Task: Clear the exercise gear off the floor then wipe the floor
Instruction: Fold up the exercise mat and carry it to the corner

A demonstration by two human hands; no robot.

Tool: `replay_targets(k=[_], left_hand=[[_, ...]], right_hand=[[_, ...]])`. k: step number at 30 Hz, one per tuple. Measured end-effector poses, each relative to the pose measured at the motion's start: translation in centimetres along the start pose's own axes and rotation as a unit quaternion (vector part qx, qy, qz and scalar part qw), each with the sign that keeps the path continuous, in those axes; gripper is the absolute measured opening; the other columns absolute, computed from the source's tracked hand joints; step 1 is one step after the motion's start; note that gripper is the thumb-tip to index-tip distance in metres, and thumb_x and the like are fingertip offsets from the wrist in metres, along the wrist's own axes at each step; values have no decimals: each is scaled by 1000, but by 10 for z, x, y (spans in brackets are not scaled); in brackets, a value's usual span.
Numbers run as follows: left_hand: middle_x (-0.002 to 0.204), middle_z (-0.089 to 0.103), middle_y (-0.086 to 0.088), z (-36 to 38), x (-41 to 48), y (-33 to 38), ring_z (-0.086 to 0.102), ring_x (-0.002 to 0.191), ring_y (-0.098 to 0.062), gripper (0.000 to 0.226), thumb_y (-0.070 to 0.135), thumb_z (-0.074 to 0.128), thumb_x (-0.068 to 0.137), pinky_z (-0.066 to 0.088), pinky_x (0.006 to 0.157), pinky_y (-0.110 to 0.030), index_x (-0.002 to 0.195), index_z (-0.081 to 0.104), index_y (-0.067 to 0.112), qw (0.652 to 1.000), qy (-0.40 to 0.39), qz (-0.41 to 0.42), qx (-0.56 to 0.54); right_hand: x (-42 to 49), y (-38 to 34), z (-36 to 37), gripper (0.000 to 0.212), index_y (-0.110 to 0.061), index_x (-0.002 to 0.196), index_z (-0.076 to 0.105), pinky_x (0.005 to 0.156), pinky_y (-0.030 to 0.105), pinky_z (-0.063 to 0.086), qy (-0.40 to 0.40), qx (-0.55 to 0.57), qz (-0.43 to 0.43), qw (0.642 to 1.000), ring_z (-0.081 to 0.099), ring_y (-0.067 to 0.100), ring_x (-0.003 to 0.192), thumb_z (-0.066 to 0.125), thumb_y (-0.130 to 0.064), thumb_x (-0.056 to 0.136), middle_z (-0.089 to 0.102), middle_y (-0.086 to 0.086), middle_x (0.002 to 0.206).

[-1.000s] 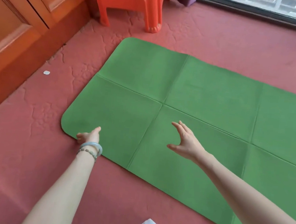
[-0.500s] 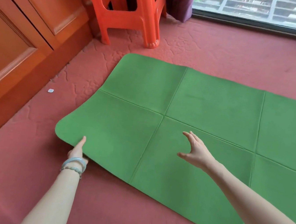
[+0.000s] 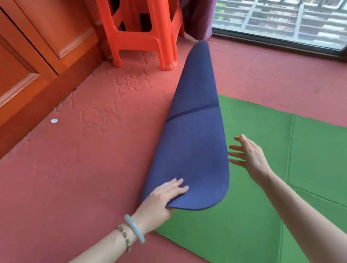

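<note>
A red floor (image 3: 78, 175) with a rough, crackled texture fills most of the view. From eight to eleven o'clock runs orange-brown wooden panelling (image 3: 15, 61) with raised mouldings and a dark seam between two panels; its plinth meets the floor. A small white scrap (image 3: 54, 121) lies on the floor near that plinth, at nine o'clock. At twelve o'clock stand orange-red plastic stools (image 3: 139, 40), apparently stacked, with a purple curtain (image 3: 198, 11) hanging just behind. From one to two o'clock a dark-framed window (image 3: 287, 17) sits low by the floor. Daylight comes through it, and pale railing bars (image 3: 251, 11) show outside.
</note>
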State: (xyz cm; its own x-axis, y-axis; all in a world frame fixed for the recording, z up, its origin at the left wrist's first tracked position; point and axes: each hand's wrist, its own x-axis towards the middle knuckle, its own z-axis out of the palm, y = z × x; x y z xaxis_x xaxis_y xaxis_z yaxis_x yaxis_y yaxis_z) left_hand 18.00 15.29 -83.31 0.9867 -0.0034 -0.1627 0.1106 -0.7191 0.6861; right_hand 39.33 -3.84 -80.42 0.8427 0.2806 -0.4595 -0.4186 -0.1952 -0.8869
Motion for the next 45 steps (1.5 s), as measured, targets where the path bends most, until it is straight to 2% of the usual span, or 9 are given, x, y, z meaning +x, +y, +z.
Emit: replay_targets(k=[5,9,12,20,24,31,34,37,45], left_hand=[[139,50,4,69,-2,19,46,129,-17,66,23,39,66,21,111,-26,131,46,33,982,-89,122,117],[137,51,7,96,8,34,47,127,-11,70,81,24,79,28,105,-29,130,42,37,945,-161,187,216],[144,45,-4,97,22,28,42,133,-17,72,73,23,86,25,108,-32,138,40,27,931,-136,225,253],[154,25,-13,60,88,-4,23,141,-28,74,60,12,90,10,114,-40,147,27,15,963,33,-35,264],[158,-9,-5,65,105,-17,-3,146,-23,84,69,-2,75,-3,116,-40,148,-9,28,955,4,-108,277],[158,-12,-3,88,116,-34,-13,145,-22,72,61,23,93,0,117,-40,149,-7,29,930,-71,-169,319],[159,-7,-2,78,117,-35,-8,146,-20,72,56,37,93,3,116,-37,150,5,28,958,-58,-162,230],[156,13,-2,65,110,-31,12,144,-19,77,35,64,86,14,117,-35,148,21,18,978,82,-192,-15],[100,71,-12,29,128,-33,67,88,-25,32,21,73,79,53,79,-34,105,66,3,866,42,-375,-328]], right_hand=[[-13,11,-53,66,-19,131,44,71,30,40,84,-66,17,994,53,20,92,53,-58,79,60,10,116],[-32,41,-97,67,-19,139,33,72,26,39,124,-250,25,960,58,24,87,60,-10,78,65,6,87],[-41,59,-113,65,-17,138,35,65,24,37,131,-270,46,953,56,21,82,60,-8,78,60,2,80],[-39,98,-119,54,-7,133,38,84,25,42,119,-338,87,929,56,31,110,57,-8,83,60,19,120],[-32,105,-134,54,-7,133,37,87,31,44,131,-361,91,919,56,34,110,56,-8,83,60,20,120],[-25,135,-129,64,-3,141,28,97,34,40,97,-415,98,899,50,33,122,59,-17,87,52,20,132],[-22,141,-126,64,-6,143,25,95,38,41,107,-432,99,890,49,37,119,56,-18,88,50,22,128],[-24,143,-126,59,-12,142,30,89,40,43,121,-474,88,868,46,37,113,56,-22,90,45,19,120],[-23,148,-126,61,-12,146,27,97,38,36,116,-479,76,867,41,38,111,54,-23,92,41,21,118]])
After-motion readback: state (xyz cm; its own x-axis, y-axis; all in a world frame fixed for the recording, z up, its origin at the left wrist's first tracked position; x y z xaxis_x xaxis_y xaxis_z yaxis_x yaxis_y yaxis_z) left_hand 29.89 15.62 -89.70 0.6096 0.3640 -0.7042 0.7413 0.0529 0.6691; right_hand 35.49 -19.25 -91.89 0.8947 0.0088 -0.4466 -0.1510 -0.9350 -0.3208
